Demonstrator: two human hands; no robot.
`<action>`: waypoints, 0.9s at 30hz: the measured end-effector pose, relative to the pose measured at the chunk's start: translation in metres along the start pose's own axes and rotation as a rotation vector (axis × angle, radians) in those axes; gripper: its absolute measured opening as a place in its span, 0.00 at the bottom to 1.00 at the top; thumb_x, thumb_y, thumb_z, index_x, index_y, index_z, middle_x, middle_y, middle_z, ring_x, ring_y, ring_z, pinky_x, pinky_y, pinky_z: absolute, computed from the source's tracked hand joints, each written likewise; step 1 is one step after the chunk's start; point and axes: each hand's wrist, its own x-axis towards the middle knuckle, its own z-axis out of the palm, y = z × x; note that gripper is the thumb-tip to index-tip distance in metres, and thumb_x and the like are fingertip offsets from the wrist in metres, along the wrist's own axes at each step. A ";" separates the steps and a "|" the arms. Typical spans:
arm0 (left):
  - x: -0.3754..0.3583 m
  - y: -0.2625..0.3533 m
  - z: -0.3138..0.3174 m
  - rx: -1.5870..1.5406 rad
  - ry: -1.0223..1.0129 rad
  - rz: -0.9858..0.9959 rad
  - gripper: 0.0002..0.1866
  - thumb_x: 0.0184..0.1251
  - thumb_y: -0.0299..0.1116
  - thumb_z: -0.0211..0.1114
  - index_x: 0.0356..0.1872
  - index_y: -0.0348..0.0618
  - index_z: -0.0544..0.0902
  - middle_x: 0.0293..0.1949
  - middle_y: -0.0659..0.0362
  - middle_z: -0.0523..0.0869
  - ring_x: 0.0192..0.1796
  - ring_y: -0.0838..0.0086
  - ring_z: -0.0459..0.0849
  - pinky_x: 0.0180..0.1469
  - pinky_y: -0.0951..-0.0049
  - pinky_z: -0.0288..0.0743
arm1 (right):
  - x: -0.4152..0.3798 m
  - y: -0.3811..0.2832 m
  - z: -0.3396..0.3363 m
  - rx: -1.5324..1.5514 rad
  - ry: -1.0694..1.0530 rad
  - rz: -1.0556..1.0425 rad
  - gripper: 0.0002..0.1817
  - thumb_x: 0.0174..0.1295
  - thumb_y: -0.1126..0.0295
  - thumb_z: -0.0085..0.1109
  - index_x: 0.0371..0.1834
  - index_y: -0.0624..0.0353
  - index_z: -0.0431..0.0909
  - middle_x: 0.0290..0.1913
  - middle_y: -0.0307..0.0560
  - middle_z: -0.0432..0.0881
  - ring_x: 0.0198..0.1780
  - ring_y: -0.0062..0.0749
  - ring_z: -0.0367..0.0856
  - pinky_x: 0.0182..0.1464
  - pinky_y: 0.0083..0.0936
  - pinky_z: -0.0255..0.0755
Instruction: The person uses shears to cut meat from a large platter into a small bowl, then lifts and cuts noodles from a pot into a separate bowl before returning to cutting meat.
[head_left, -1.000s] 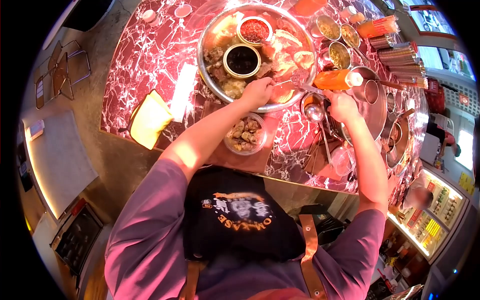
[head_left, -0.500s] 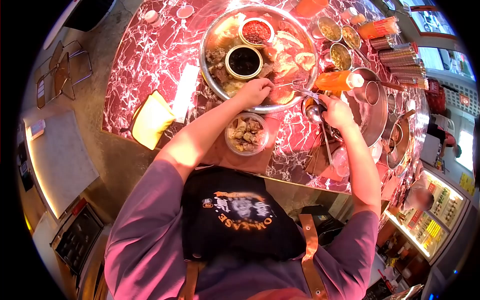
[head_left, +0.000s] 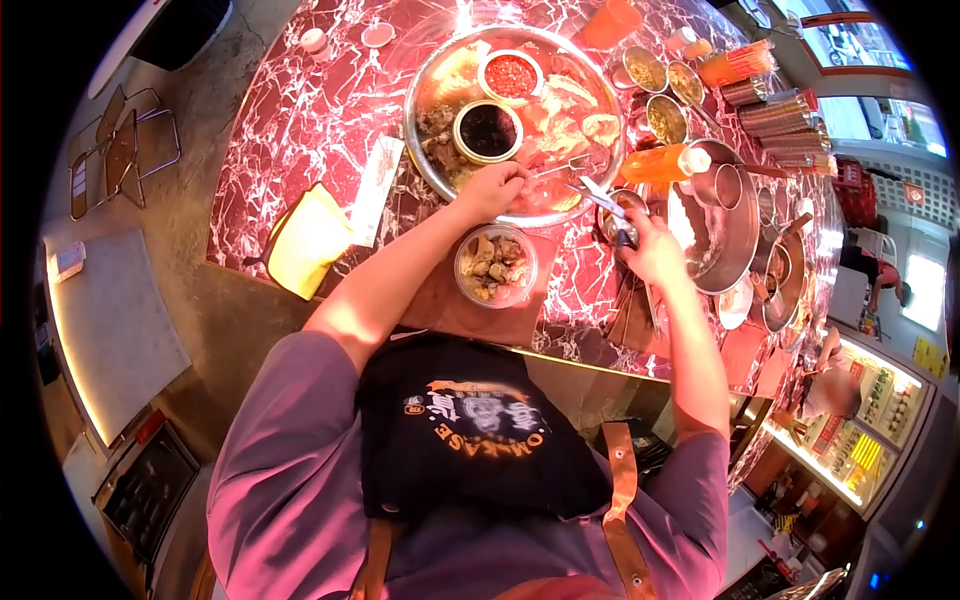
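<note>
In my right hand [head_left: 655, 250] is a pair of scissors [head_left: 601, 200], its blades pointing left over the rim of a round metal tray [head_left: 425, 175]. My left hand [head_left: 495, 190] is closed over the near side of the tray, pinching a thin metal fork [head_left: 577, 165] whose tines reach right. Pale pieces of meat [head_left: 560, 140] lie in the tray, along with a bowl of chopped red chilli [head_left: 511, 76] and a bowl of dark sauce [head_left: 487, 130]. Just below the tray stands a clear round tub [head_left: 496, 266] of cut pieces.
An orange bottle [head_left: 660, 163] lies right of the tray, near a large metal pan [head_left: 735, 240]. Small metal bowls [head_left: 665, 118] and stacked metal cups [head_left: 790, 125] stand beyond. On the left are a yellow cloth [head_left: 308, 240] and a white strip [head_left: 377, 190]. Another person [head_left: 832, 390] is far right.
My right hand has drawn down and slightly left with the scissors, whose blades now show apart. My left hand has shifted slightly left, staying closed. The view has shifted a little.
</note>
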 end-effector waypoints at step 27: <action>-0.223 -0.009 -0.051 0.042 -0.005 -0.012 0.10 0.72 0.30 0.57 0.43 0.35 0.83 0.28 0.59 0.84 0.34 0.76 0.82 0.41 0.71 0.76 | -0.215 -0.127 0.066 0.364 0.134 0.054 0.34 0.52 0.77 0.68 0.66 0.47 0.75 0.48 0.56 0.82 0.50 0.53 0.84 0.54 0.41 0.78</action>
